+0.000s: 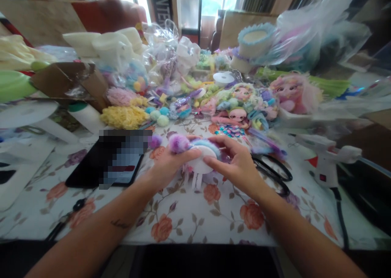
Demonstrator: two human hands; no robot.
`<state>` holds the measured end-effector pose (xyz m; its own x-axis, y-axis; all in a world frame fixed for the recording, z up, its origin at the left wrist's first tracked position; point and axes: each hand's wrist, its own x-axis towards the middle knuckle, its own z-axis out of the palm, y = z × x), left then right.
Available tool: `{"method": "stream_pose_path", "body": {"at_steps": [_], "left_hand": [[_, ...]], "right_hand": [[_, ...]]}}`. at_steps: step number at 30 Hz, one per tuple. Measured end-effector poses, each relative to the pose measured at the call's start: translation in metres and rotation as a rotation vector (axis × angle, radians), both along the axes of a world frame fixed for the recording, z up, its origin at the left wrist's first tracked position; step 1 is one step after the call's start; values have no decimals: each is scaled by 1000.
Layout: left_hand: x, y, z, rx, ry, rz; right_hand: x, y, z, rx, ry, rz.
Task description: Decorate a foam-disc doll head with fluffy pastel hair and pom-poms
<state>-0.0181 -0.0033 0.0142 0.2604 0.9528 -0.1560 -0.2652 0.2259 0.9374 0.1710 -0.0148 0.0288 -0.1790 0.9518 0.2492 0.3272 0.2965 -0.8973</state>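
Note:
Both my hands are closed round a fluffy craft piece with a round white backing [204,160], held just above the flowered tablecloth [183,225]. My left hand [166,162] grips its left side, the thumb lying over the white disc. From the right, my right hand [236,160] pinches the rim between thumb and fingers. Pale blue fluff [210,144] edges the top, and a purple pompom [179,143] sticks out by my left fingers. A white label ribbon [197,182] with small print hangs below. The side facing away from me is hidden.
A tablet [88,164] lies at left, near a thread cone [87,115]. Black-handled scissors [275,170] and a white glue gun [328,160] are at right. Behind are sequins [230,131], doll heads [238,114], pompoms [163,120], yellow yarn [124,116] and plastic bags [314,29].

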Motion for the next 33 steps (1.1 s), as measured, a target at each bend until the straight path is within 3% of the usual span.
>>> {"method": "stream_pose_path", "body": {"at_steps": [8,23,30,33], "left_hand": [[2,-3,5,-45,16,13],[3,-2,5,-47,-43,-7],[1,-1,2,-101,-77,-216],[0,-1,1,-99,-109,-233]], "right_hand": [[1,3,2,-104,56,22],[2,4,-1,-77,20,-5],[5,7,1,-164,12,10],[5,9,1,-197,8,24]]}}
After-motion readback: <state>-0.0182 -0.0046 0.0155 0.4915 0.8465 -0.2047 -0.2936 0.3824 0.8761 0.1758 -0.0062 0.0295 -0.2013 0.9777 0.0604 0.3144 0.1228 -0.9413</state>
